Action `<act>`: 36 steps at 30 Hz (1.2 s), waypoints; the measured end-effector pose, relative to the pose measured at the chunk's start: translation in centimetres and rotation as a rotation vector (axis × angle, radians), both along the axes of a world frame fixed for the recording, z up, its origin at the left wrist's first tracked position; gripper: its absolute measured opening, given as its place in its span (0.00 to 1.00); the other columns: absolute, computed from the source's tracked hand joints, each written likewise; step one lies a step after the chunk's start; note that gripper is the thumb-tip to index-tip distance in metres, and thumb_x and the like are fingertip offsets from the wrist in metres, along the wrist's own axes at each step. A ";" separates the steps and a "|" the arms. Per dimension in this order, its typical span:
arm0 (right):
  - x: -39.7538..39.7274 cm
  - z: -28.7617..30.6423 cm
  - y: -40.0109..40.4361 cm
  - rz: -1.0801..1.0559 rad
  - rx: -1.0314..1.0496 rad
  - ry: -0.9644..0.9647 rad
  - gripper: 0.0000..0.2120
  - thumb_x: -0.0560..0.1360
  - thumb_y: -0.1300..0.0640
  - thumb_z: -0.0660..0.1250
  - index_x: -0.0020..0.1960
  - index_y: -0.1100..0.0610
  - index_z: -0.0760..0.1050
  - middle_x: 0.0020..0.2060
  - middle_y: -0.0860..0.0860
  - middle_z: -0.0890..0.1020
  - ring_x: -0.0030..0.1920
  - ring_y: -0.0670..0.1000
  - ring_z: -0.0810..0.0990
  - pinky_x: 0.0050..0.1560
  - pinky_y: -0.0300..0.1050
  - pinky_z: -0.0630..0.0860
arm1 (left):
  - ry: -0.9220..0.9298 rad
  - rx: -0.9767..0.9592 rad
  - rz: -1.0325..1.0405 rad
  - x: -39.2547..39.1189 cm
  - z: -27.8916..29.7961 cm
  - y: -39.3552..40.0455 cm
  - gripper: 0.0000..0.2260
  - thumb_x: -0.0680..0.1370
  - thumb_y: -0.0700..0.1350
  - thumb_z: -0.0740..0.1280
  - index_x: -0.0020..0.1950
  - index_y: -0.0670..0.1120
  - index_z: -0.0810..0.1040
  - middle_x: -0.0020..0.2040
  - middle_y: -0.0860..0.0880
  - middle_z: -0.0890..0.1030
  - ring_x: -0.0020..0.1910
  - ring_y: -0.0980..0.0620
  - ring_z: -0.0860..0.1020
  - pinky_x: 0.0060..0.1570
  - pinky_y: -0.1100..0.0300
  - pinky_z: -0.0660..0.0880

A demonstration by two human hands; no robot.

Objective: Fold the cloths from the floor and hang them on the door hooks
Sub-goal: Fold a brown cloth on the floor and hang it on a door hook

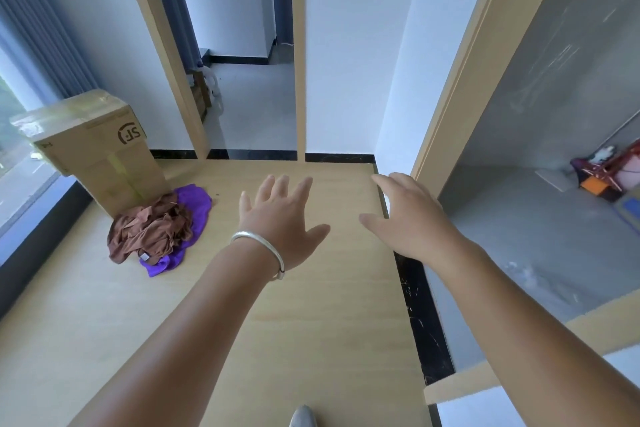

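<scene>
Cloths lie in a crumpled heap at the left of the frame, a brown thin-fabric cloth (pixel 147 232) bunched on top of a bright purple cloth (pixel 194 211), both on the pale wooden floor (pixel 311 322) against a tall cardboard box (pixel 100 156). They look light, limp and likely to sag, so you should pinch an edge or corner of the brown one first. Your left hand (pixel 284 218) and right hand (pixel 412 218) are both spread open, holding nothing, well apart from the heap.

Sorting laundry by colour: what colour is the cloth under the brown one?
Purple cloth, seen in the head view.
</scene>
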State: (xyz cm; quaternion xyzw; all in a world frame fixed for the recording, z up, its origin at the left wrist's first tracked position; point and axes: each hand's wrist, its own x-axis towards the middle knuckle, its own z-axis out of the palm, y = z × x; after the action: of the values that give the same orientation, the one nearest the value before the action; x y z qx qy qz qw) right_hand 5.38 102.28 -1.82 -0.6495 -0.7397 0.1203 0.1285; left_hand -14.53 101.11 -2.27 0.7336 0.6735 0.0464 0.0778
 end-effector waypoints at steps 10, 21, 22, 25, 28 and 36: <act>-0.2 -1.4 13.8 -0.008 -0.009 -0.016 0.31 0.74 0.42 0.63 0.74 0.50 0.60 0.70 0.49 0.66 0.71 0.51 0.61 0.68 0.52 0.61 | 0.025 -0.044 -0.026 -0.3 -1.1 14.3 0.35 0.77 0.66 0.56 0.78 0.56 0.45 0.79 0.48 0.50 0.78 0.47 0.44 0.74 0.38 0.49; 6.4 -1.7 33.6 0.085 0.026 -0.030 0.31 0.76 0.39 0.60 0.76 0.49 0.57 0.74 0.50 0.61 0.75 0.50 0.52 0.74 0.56 0.52 | 0.038 -0.007 0.074 6.3 -1.8 32.3 0.29 0.79 0.65 0.47 0.78 0.58 0.43 0.80 0.49 0.47 0.78 0.48 0.40 0.73 0.38 0.42; 7.2 -1.6 35.3 0.089 0.022 -0.037 0.32 0.76 0.39 0.60 0.76 0.49 0.56 0.75 0.50 0.59 0.76 0.50 0.50 0.74 0.56 0.51 | 0.030 -0.008 0.079 6.9 -1.7 34.0 0.30 0.79 0.65 0.48 0.78 0.58 0.43 0.80 0.49 0.47 0.78 0.48 0.40 0.74 0.38 0.42; 8.7 -1.5 40.0 0.102 0.012 -0.036 0.33 0.76 0.38 0.60 0.77 0.48 0.55 0.76 0.50 0.57 0.77 0.50 0.48 0.75 0.56 0.50 | 0.011 0.015 0.090 8.5 -1.6 38.4 0.30 0.79 0.65 0.48 0.78 0.58 0.45 0.79 0.49 0.49 0.78 0.48 0.41 0.74 0.39 0.42; 9.2 -1.5 44.3 0.112 -0.008 -0.031 0.33 0.76 0.38 0.60 0.77 0.48 0.55 0.76 0.50 0.57 0.77 0.50 0.48 0.75 0.56 0.50 | 0.021 0.015 0.088 9.1 -1.5 42.2 0.30 0.79 0.65 0.50 0.77 0.58 0.46 0.79 0.49 0.49 0.78 0.48 0.42 0.74 0.39 0.42; 7.1 -1.7 56.3 0.153 -0.017 -0.035 0.34 0.75 0.39 0.61 0.76 0.49 0.56 0.76 0.51 0.59 0.77 0.50 0.51 0.74 0.56 0.53 | -0.008 -0.013 0.107 7.7 -2.2 54.1 0.30 0.79 0.61 0.54 0.77 0.57 0.45 0.79 0.47 0.48 0.78 0.47 0.41 0.73 0.38 0.43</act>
State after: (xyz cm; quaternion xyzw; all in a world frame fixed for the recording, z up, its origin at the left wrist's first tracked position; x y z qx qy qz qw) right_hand 12.52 158.61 -3.54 -0.5943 -0.7881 0.1248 0.1007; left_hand -6.86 155.19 -4.48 0.6960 0.7116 0.0491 0.0825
